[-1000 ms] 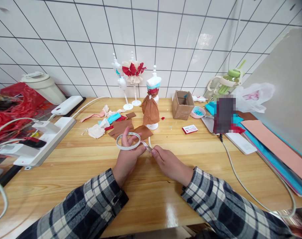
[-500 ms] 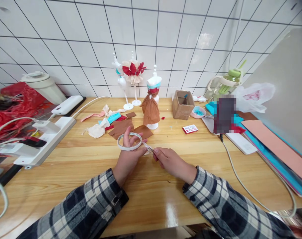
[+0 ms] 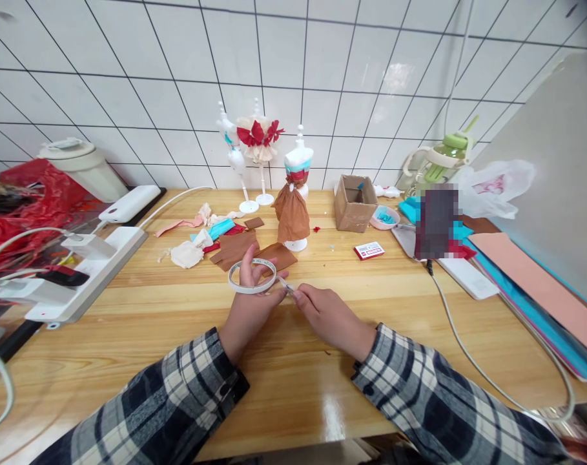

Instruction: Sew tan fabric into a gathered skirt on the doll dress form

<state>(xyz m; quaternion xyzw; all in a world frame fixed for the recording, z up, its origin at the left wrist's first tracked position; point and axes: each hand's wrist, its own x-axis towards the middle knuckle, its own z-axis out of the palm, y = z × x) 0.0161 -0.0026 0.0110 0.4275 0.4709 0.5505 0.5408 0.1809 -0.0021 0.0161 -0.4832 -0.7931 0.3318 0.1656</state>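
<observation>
My left hand (image 3: pixel 249 307) holds a ring-shaped roll of white tape (image 3: pixel 251 289), with fingers poking up through the ring. A short white strip runs from the roll to the thumb. Tweezers (image 3: pixel 290 290), thin and metallic, are pinched in my right hand (image 3: pixel 325 313), their tips close to the left thumb and the strip. Just beyond the hands lie brown paper pieces (image 3: pixel 235 248). Behind them stands a small white dress form wearing a brown skirt (image 3: pixel 293 216) with red and blue bands above it.
Two more dress forms (image 3: pixel 261 174) stand behind. A cardboard box (image 3: pixel 355 205), a pink bowl (image 3: pixel 385 218) and a small red-white box (image 3: pixel 369 250) sit right of centre. A power strip (image 3: pixel 90 278) is at left; a cable (image 3: pixel 460 361) and coloured sheets (image 3: pixel 540 278) are at right.
My right hand has moved slightly left, bringing the tweezers closer to my left thumb. The left hand still holds the tape roll in nearly the same place.
</observation>
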